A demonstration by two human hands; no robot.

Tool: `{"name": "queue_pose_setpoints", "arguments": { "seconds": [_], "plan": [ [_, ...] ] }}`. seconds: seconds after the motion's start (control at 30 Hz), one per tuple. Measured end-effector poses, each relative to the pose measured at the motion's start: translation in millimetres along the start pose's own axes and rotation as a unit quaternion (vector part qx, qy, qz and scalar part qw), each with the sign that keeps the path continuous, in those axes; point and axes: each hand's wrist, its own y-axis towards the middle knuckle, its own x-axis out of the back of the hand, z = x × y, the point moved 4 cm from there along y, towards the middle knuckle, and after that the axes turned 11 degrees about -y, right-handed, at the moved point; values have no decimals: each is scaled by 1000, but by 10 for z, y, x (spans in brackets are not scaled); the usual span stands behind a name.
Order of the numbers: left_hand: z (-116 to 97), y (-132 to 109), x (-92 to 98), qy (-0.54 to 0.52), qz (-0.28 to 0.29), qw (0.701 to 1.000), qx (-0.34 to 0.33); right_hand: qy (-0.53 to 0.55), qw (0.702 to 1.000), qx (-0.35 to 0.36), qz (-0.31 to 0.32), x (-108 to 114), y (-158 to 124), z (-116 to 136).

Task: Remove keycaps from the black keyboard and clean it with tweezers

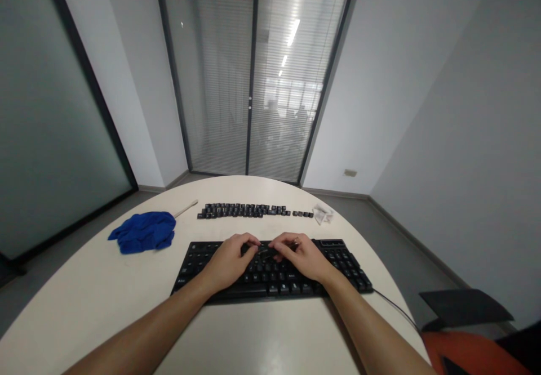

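Observation:
A black keyboard (262, 291) lies across the table in front of me, its cable running off to the right. Over its upper middle part, my left hand (231, 259) has its thumb and fingertips drawn close together. My right hand (302, 255), with a ring on one finger, faces it from the right, fingers curled in a pinch. A small dark piece seems to lie between the fingertips of both hands, too small to make out. Beyond the keyboard, loose black keycaps (236, 210) are lined up in rows.
On the left of the round white table (114, 307) lies a crumpled blue cloth (146, 231), beside a thin light-coloured stick (186, 209). A crumpled white tissue (323, 213) is right of the keycaps. A red and black chair (473, 352) stands at the lower right.

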Motion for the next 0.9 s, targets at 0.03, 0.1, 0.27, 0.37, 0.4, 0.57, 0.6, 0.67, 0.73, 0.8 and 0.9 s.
{"name": "queue_pose_setpoints", "arguments": {
  "seconds": [0.03,0.1,0.27,0.37,0.4,0.57,0.6,0.67,0.73,0.8,0.9],
  "plan": [
    [2,-2,-1,2,-1,1000,-1,-9,1000,-2,-22,32,1,5],
    [1,-7,-4,5,-2,1000,-6,-28,996,-1,-90,120,1,16],
    [0,-22,-13,22,8,999,-22,-27,966,64,-251,288,-32,56],
    [-12,-34,-22,37,21,999,-35,-81,962,69,-253,278,-41,59],
    [-16,-37,-23,38,22,998,-36,-113,963,63,-236,258,-37,62],
    [-16,-33,-8,37,-2,998,-42,-255,958,78,-107,97,0,146],
    [-9,-30,-6,40,-8,998,-43,-272,955,85,-85,64,6,166],
    [12,-26,-5,50,-15,998,-43,-296,949,94,-48,7,11,193],
    [34,-26,-11,62,-16,997,-41,-313,944,102,-22,-35,9,199],
    [46,-30,-16,73,-14,996,-43,-327,939,107,-6,-62,5,186],
    [42,-38,-20,82,-13,996,-44,-335,937,102,4,-82,4,159]
  ]
}}
